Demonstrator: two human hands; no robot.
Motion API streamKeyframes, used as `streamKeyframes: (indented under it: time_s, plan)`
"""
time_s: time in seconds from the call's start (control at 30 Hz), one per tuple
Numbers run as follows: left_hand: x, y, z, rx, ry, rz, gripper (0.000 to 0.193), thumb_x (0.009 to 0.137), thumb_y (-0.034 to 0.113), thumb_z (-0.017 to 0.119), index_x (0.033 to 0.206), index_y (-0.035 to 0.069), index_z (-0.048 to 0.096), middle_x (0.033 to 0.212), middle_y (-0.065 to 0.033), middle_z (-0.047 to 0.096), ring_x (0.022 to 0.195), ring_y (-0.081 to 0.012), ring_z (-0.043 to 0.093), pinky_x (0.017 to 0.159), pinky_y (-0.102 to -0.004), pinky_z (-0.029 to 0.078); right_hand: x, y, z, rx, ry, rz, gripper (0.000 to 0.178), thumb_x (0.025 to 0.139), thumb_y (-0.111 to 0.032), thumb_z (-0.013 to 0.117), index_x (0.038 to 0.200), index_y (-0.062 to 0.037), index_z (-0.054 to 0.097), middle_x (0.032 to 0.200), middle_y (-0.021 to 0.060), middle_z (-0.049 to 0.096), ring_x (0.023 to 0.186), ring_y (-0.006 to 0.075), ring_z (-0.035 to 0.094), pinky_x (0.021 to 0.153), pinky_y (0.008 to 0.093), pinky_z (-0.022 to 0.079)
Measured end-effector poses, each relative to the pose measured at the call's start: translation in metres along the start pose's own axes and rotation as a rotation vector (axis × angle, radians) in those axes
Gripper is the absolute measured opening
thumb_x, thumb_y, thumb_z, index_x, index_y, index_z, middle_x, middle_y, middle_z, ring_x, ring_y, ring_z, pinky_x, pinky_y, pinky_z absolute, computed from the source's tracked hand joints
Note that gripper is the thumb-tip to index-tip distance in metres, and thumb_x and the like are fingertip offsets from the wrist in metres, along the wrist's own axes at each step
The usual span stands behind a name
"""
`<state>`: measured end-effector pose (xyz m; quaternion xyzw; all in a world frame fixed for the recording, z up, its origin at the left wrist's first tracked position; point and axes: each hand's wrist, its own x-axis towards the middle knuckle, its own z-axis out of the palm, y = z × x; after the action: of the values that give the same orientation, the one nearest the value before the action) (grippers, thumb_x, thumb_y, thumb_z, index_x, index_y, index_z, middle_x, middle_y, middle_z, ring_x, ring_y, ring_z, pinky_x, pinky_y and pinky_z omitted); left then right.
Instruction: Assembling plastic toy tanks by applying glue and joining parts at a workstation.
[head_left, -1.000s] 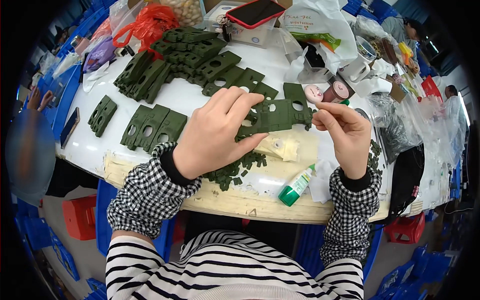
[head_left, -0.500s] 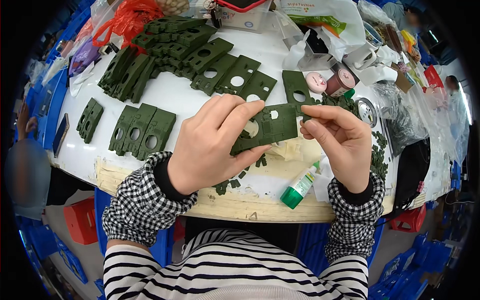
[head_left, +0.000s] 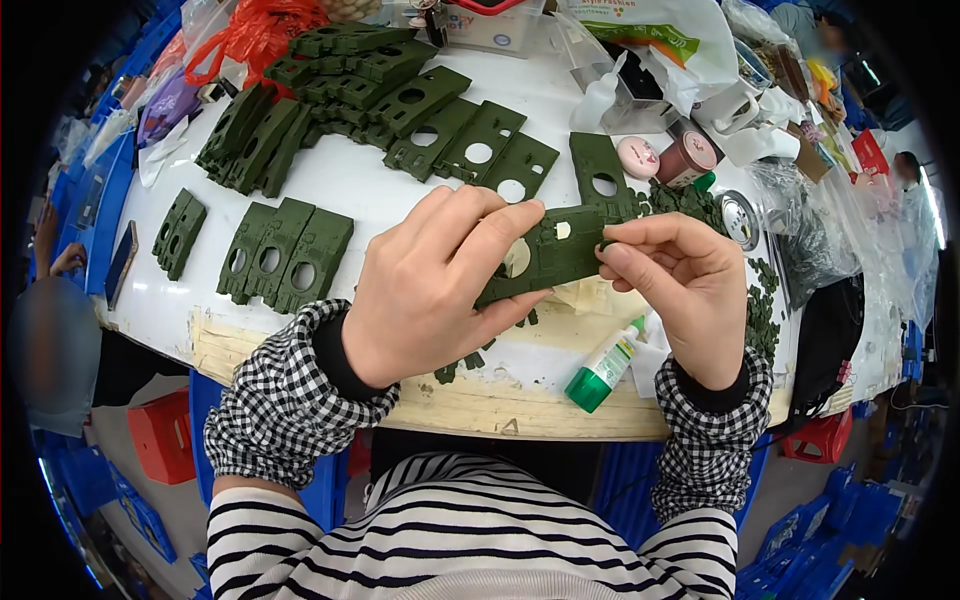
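Note:
My left hand (head_left: 415, 290) is closed around a dark green plastic model panel (head_left: 568, 258), which has a large round hole and a smaller opening. Fingers lie along its upper edge, with the thumb under the lower one. Thumb and forefinger of my right hand (head_left: 690, 290) pinch a tiny dark green part (head_left: 603, 245) at the panel's right end. I cannot tell whether that part touches the panel. Below the hands, a white glue bottle with a green base (head_left: 603, 372) lies on the table. Small green pieces (head_left: 462, 364) lie near my left wrist.
Stacked green panels (head_left: 360, 85) fill the back left, with three more panels (head_left: 270, 258) in front. Another holed panel (head_left: 597, 165) lies beyond my right hand. Loose green parts (head_left: 762, 305), pink round containers (head_left: 690, 158) and plastic bags crowd the right side.
The panel has tilted slightly and shifted a little to the right with my left hand. My right fingertips stay pinched at its right end, and the tiny part shows more clearly.

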<state>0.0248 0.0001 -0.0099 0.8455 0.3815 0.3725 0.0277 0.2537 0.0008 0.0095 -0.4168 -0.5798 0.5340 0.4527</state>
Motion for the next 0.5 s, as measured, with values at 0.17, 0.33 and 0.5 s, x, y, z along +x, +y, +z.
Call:
streamKeyframes:
  time_s: [0.17, 0.33, 0.5]
  plan:
    - [-0.0005, 0.0037, 0.0001, -0.005, -0.001, 0.009, 0.060, 0.062, 0.014, 0.087, 0.116, 0.002, 0.063, 0.097, -0.0113, 0.062, 0.084, -0.0275, 0.062, 0.071, -0.0351, 0.052, -0.0019, -0.0010, 0.0018, -0.041, 0.015, -0.080, 0.016, 0.086, 0.002, 0.071, 0.101, 0.0059, 0.067, 0.092, 0.0095, 0.071, 0.081, 0.0103, 0.067, 0.074, 0.0216, 0.055]
    - [-0.0006, 0.0025, 0.0022, -0.011, 0.007, 0.027, 0.060, 0.062, 0.014, 0.087, 0.116, 0.002, 0.063, 0.097, -0.0111, 0.062, 0.083, -0.0268, 0.062, 0.069, -0.0345, 0.052, -0.0068, -0.0052, 0.0059, -0.121, 0.061, -0.129, 0.015, 0.085, 0.002, 0.071, 0.100, 0.0056, 0.068, 0.092, 0.0093, 0.070, 0.081, 0.0108, 0.067, 0.075, 0.0226, 0.055]
    - [-0.0014, 0.0018, 0.0029, -0.016, 0.025, 0.051, 0.061, 0.062, 0.014, 0.088, 0.116, 0.002, 0.063, 0.096, -0.0110, 0.062, 0.082, -0.0261, 0.062, 0.068, -0.0338, 0.052, -0.0076, -0.0047, 0.0098, -0.089, 0.074, -0.125, 0.014, 0.085, 0.000, 0.072, 0.098, 0.0056, 0.069, 0.091, 0.0095, 0.071, 0.078, 0.0107, 0.068, 0.073, 0.0214, 0.055]
